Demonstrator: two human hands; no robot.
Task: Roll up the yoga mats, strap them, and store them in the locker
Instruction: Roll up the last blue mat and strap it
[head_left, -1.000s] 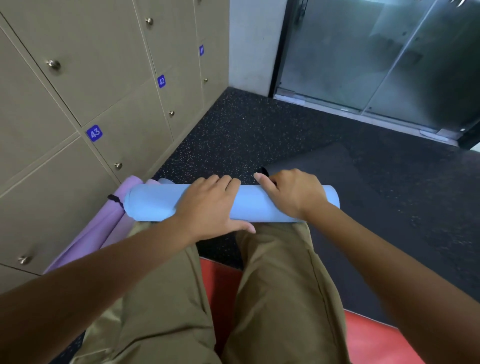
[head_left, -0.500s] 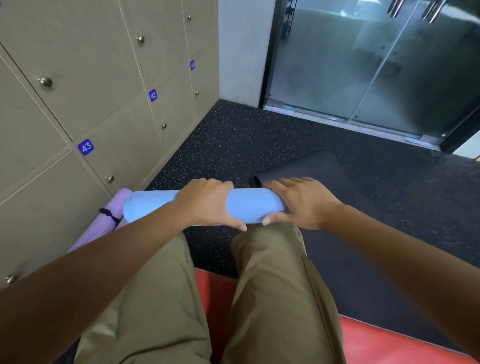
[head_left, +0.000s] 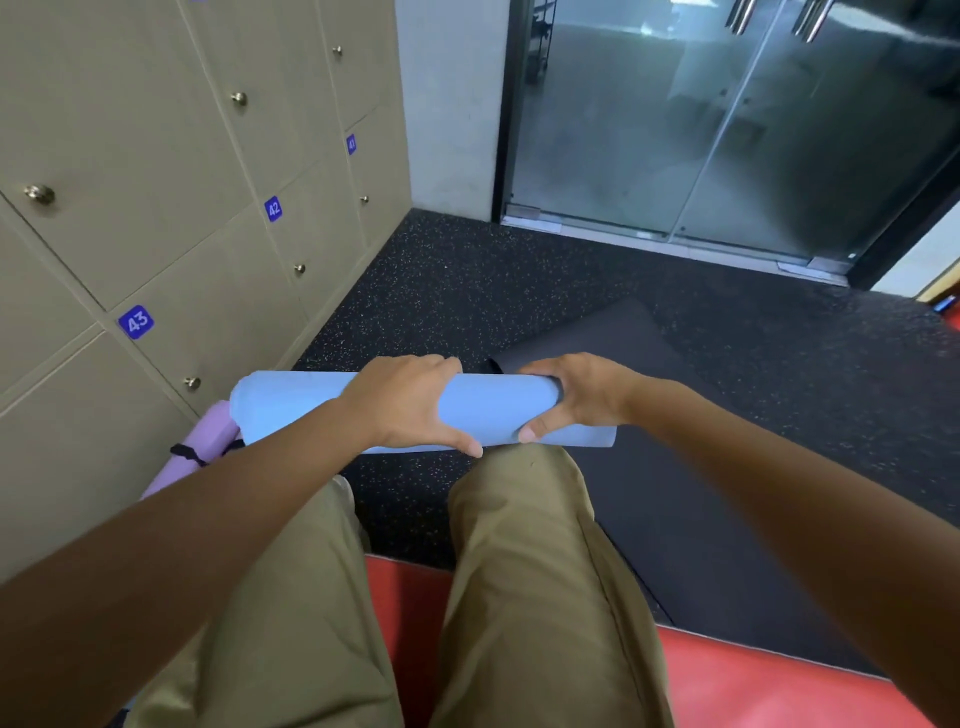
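A rolled light blue yoga mat lies crosswise just above my knees. My left hand grips the roll near its middle, fingers over the top and thumb under. My right hand grips it near its right end, thumb on the near side; a loose outer edge of the mat sticks out to the right below that hand. A rolled purple mat with a black strap lies at the left by the lockers. The beige lockers, numbered 41 to 43, are all closed.
A dark mat lies flat on the speckled black floor, with a small black thing at its near corner. A red mat is under my legs. Glass doors stand ahead, a grey wall beside them.
Both hands went from resting on top of the blue roll to gripping around it. The roll came up off my knees and my right hand slid to its right end.
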